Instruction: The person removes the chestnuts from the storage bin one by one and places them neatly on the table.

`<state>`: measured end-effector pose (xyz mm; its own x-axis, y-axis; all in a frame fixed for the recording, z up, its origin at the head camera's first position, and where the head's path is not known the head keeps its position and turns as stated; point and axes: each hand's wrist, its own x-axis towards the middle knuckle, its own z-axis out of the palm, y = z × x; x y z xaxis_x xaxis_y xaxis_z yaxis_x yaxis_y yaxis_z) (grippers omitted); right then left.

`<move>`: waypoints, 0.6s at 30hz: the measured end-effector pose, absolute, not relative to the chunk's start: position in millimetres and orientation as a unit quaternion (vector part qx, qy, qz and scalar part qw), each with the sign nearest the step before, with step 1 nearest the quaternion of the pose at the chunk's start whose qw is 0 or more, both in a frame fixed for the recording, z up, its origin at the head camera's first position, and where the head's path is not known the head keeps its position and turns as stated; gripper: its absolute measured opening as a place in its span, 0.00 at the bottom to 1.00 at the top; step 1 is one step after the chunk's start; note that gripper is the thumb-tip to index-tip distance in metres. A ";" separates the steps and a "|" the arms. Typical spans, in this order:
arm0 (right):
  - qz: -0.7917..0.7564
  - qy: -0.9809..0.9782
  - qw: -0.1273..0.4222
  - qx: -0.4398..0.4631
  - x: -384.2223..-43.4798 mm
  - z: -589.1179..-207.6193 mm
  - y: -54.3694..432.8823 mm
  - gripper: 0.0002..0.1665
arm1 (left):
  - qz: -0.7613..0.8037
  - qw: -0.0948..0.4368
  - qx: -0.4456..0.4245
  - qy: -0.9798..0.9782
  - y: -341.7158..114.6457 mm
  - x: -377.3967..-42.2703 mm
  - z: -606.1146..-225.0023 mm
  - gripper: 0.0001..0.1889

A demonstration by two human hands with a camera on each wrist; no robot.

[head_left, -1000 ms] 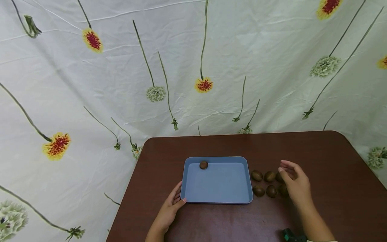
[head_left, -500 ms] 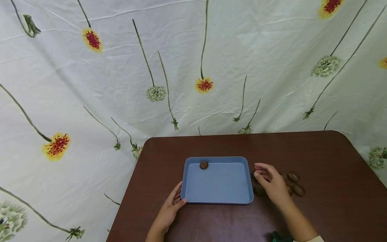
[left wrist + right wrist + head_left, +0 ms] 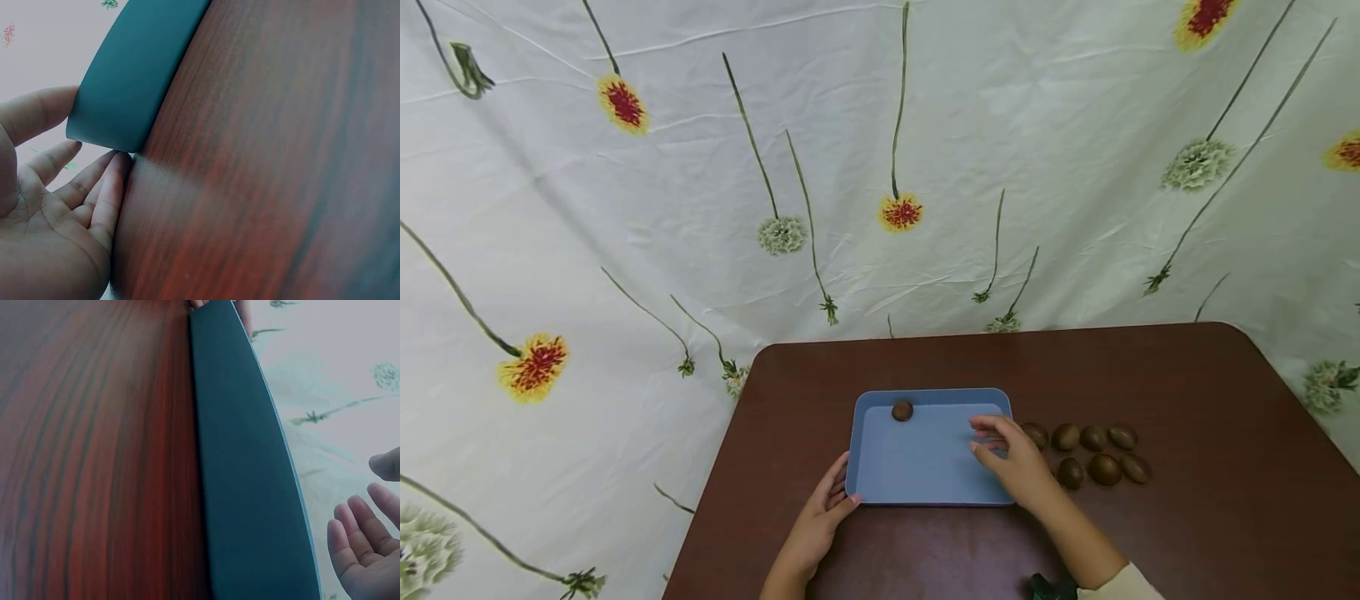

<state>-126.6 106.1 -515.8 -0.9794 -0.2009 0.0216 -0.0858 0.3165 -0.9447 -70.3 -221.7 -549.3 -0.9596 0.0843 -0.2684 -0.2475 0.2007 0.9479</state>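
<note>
A shallow blue tray lies on the table. My left hand grips its near left corner, thumb at the front side and fingers along the left. In the left wrist view the thumb touches the tray's side wall, and fingertips meet its lower edge. One small round brown nut-like thing sits inside near the far left. Over the tray's right part hovers my right hand, fingers loosely bent; the right wrist view shows the palm and a gap between thumb and fingers, holding nothing.
Several brown egg-shaped things lie in two rough rows right of the tray, partly hidden by the right hand. The dark wooden table ends at a floral cloth. A dark green device shows near the right wrist.
My right hand has moved left, from over the brown things to over the tray's right part, uncovering most of the rows. The left hand keeps its grip on the tray corner.
</note>
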 end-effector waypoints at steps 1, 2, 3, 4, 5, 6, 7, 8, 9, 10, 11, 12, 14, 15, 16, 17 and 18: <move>-0.578 0.809 0.052 -0.091 -127.1 -516.5 101.6 0.23 | 0.630 0.131 -0.054 0.763 -222.0 -70.1 -549.7 0.38; -0.577 0.810 0.054 -0.092 -127.7 -517.4 97.2 0.23 | 0.630 0.130 -0.055 0.764 -222.1 -69.9 -550.2 0.38; -0.575 0.811 0.056 -0.093 -128.3 -517.1 93.1 0.24 | 0.630 0.130 -0.056 0.764 -222.3 -69.7 -550.5 0.38; -0.572 0.813 0.054 -0.097 -129.2 -517.7 88.8 0.24 | 0.629 0.130 -0.057 0.764 -222.5 -69.6 -550.6 0.38; -0.570 0.814 0.053 -0.100 -130.1 -517.7 84.7 0.24 | 0.629 0.129 -0.058 0.765 -222.6 -69.4 -550.6 0.38; -0.566 0.817 0.052 -0.103 -131.2 -518.0 80.7 0.25 | 0.629 0.128 -0.060 0.765 -222.8 -69.4 -550.7 0.38; -0.561 0.820 0.052 -0.104 -132.3 -518.3 76.8 0.25 | 0.629 0.127 -0.060 0.765 -222.8 -69.3 -550.6 0.38; -0.557 0.822 0.053 -0.106 -133.4 -518.5 73.2 0.25 | 0.629 0.125 -0.061 0.765 -222.8 -69.3 -550.7 0.38; -0.554 0.824 0.052 -0.108 -134.4 -518.7 69.6 0.25 | 0.628 0.124 -0.061 0.765 -222.7 -69.3 -550.7 0.38; -0.551 0.825 0.053 -0.111 -135.6 -519.6 66.2 0.26 | 0.629 0.123 -0.062 0.766 -222.6 -69.4 -550.6 0.38; -0.551 0.825 0.058 -0.112 -136.7 -520.2 63.0 0.26 | 0.628 0.122 -0.062 0.766 -222.4 -69.4 -550.6 0.38; -0.549 0.826 0.063 -0.114 -137.7 -521.4 60.0 0.27 | 0.628 0.121 -0.062 0.766 -222.3 -69.6 -550.6 0.37; -0.544 0.827 0.078 -0.115 -139.7 -524.7 54.5 0.28 | 0.626 0.121 -0.061 0.768 -222.1 -69.5 -550.5 0.37; -0.540 0.829 0.085 -0.115 -140.7 -526.4 52.0 0.29 | 0.625 0.121 -0.060 0.769 -221.9 -69.5 -550.4 0.37; -0.535 0.832 0.094 -0.113 -141.7 -528.0 49.9 0.30 | 0.625 0.122 -0.059 0.769 -221.8 -69.5 -550.2 0.37; -0.529 0.835 0.099 -0.112 -142.7 -529.5 47.9 0.31 | 0.625 0.122 -0.058 0.769 -221.7 -69.4 -550.1 0.37; -0.522 0.840 0.103 -0.111 -143.7 -530.5 46.1 0.32 | 0.625 0.123 -0.057 0.769 -221.5 -69.3 -549.9 0.37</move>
